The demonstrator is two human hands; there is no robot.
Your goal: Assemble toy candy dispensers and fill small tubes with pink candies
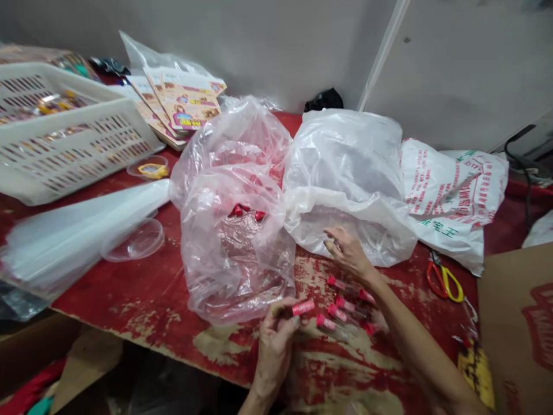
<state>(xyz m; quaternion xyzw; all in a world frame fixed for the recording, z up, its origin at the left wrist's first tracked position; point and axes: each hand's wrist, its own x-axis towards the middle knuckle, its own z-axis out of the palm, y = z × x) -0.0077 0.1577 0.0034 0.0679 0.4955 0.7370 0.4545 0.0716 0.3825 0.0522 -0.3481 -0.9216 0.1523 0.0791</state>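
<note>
My left hand (276, 334), at the table's front edge, pinches a small red-labelled tube (303, 307) between thumb and fingers. My right hand (349, 253) reaches to the mouth of a white plastic bag (345, 202), its fingers partly stretched and apart; I see nothing held in them. Several clear tubes with red caps (337, 313) lie loose on the table between my hands. Left of them stands an open clear plastic bag (237, 259) with a few small red pieces (238, 210) showing inside; the rest of its contents is blurred by the film.
Scissors with red and yellow handles (444, 279) lie at the right, beside a cardboard box (514, 323) and a printed white sack (453, 190). To the left are a white basket (78, 147), plastic sleeves (86, 230), a clear round lid (133, 239) and printed cards (185, 104).
</note>
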